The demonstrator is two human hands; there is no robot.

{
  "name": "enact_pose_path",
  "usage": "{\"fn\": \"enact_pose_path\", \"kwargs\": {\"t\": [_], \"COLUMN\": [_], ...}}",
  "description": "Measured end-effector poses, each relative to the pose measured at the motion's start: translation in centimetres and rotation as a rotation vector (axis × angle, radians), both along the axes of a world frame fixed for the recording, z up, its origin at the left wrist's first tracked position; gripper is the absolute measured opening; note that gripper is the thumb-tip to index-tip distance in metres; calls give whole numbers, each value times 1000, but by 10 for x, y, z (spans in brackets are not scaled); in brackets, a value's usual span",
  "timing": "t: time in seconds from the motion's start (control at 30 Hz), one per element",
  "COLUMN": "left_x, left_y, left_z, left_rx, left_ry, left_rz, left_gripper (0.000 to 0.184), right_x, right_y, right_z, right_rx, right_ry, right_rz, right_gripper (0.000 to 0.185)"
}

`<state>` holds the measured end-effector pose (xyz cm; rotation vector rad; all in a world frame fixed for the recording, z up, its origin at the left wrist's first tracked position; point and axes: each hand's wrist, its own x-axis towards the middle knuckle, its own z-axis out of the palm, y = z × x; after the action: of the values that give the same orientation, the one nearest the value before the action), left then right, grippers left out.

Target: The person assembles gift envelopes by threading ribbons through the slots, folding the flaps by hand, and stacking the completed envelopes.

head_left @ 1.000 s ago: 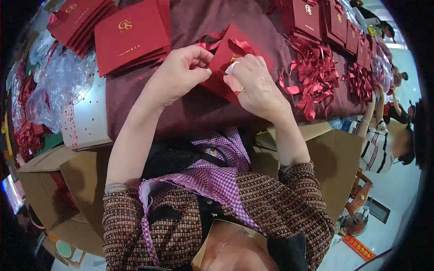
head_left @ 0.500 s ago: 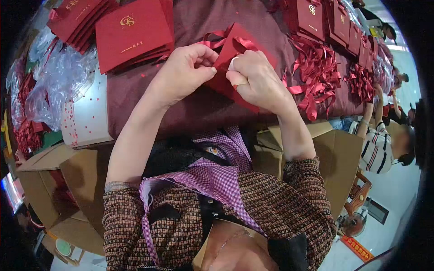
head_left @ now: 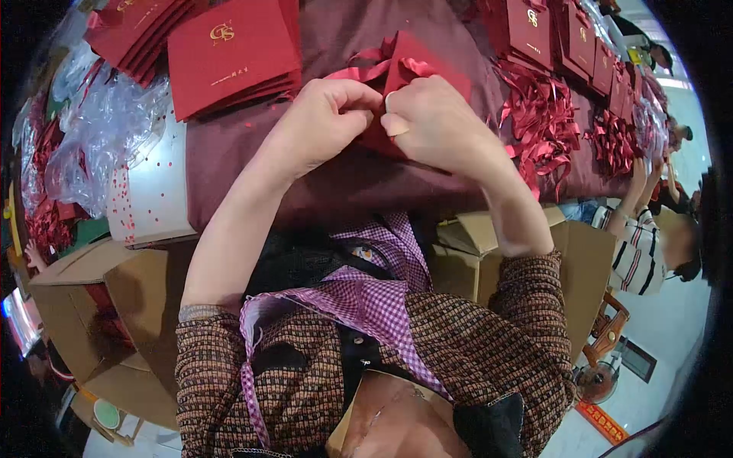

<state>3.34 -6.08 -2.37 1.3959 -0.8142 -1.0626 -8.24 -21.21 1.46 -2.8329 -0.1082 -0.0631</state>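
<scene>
A dark red paper gift bag (head_left: 439, 57) lies on the cloth, partly covered by my hands. Satin red ribbon (head_left: 370, 71) loops out of its top edge and runs down to my fingers. My left hand (head_left: 332, 118) is closed in a pinch at the bag's left side, on the ribbon; the pinched part is hidden. Close beside it, my right hand (head_left: 439, 122) is curled shut over the bag, with ribbon running in under its knuckles. A pale wrap shows on one right finger.
Stacked red bags (head_left: 237, 57) lie at upper left, with more bags (head_left: 527, 34) at upper right. Piles of ribbon (head_left: 542, 122) lie on the maroon cloth (head_left: 252, 168). Clear plastic (head_left: 107, 145), cardboard boxes (head_left: 145, 305) and a person in a striped shirt (head_left: 637, 248) are around.
My hands have come closer together, and the right one has turned over the bag with its knuckles upward. The bag's lower part is now more hidden.
</scene>
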Motion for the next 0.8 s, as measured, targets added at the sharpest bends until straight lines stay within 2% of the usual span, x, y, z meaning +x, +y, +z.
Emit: {"fn": "enact_pose_path", "kwargs": {"t": [0.07,0.13,0.23,0.27,0.33,0.37,0.47,0.53,0.57,0.63,0.7,0.77,0.8], "left_x": [-2,-6,-7,-10,-7,-5,-6,-7,-7,-6,-6,-7,-7], "left_y": [1,-1,-4,-7,-4,-3,-6,-7,-5,-3,-4,-4,-3], "left_z": [2,1,-7,-14,-7,-3,-6,-6,-3,-1,-4,-1,1], "left_rx": [-24,-130,-217,-232,-211,-194,-221,-254,-241,-227,-247,-284,-258], "left_ry": [63,-53,-298,-336,-341,-345,-368,-406,-455,-508,-433,-424,-338], "left_rz": [20,62,30,62,10,-43,-55,-44,-88,-138,-92,-101,-108], "left_gripper": [23,24,23,16,14,11,13,16,12,9,16,15,11], "right_x": [-3,-8,-11,-12,-17,-19,-21,-15,-11,-8,-11,-13,-15], "right_y": [-5,-8,-8,-7,-7,-16,-24,-26,-30,-25,-24,-29,-31], "right_z": [9,19,15,13,16,16,42,41,43,37,29,30,35], "right_rx": [23,255,263,263,221,292,412,238,101,75,61,53,93], "right_ry": [-24,-53,-102,-143,-93,27,64,-282,-310,-301,-277,-190,-205], "right_rz": [-1,-49,38,60,55,73,-87,-111,29,155,154,223,249], "right_gripper": [24,20,15,17,19,24,27,22,24,27,20,14,10]}}
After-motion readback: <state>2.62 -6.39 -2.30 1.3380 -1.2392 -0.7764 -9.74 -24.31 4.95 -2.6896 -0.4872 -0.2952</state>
